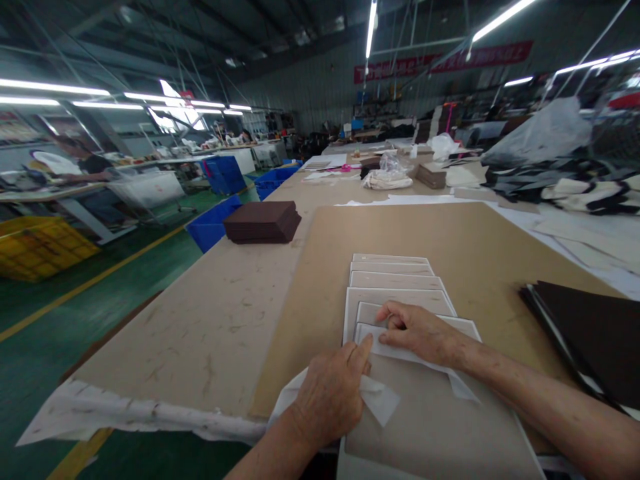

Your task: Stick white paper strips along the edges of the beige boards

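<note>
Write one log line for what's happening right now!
left hand: touching white sheet | right hand: over overlapping beige boards | brown stack: on table, ahead left | dark sheets: right side

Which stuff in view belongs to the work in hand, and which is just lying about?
In the work:
thin white sheet material, at the left hand and right hand
overlapping beige rectangular panels with white edges, beneath the hands
flat tan board, under the panels

Apparently just lying about:
dark brown rectangular stack
near-black flat sheets
yellow bin
</note>
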The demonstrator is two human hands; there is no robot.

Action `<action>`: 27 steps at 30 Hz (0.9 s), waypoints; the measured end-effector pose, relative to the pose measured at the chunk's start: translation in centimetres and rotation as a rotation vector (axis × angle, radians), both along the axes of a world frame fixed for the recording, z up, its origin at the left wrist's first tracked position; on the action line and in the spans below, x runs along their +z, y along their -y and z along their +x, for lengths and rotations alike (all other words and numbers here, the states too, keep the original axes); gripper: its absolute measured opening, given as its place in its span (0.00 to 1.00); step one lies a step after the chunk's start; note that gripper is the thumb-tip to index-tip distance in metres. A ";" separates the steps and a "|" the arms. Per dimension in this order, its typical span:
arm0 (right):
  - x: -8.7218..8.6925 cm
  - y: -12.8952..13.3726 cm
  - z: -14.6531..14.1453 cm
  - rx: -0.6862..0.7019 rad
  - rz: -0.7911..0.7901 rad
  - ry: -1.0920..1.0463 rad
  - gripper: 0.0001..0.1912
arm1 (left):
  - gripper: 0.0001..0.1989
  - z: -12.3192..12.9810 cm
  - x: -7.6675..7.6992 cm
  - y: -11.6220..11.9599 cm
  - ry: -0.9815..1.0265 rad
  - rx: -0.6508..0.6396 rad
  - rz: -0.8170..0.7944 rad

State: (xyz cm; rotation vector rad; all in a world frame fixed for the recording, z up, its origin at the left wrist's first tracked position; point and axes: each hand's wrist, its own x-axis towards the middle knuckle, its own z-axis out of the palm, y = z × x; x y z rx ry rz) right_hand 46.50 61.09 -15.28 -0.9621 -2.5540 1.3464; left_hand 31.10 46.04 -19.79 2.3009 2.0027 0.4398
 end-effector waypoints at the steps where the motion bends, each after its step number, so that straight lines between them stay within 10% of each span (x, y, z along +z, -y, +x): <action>1: 0.0 0.0 0.0 0.001 0.006 0.004 0.11 | 0.25 0.0 0.1 0.0 -0.003 -0.001 -0.010; 20: -0.3 -0.5 0.2 -0.018 0.040 0.012 0.13 | 0.29 0.2 1.1 -0.2 -0.039 0.014 -0.114; 27: 1.4 -0.7 8.2 -0.075 -0.204 0.046 0.18 | 0.28 0.0 1.1 -0.5 -0.056 0.002 -0.149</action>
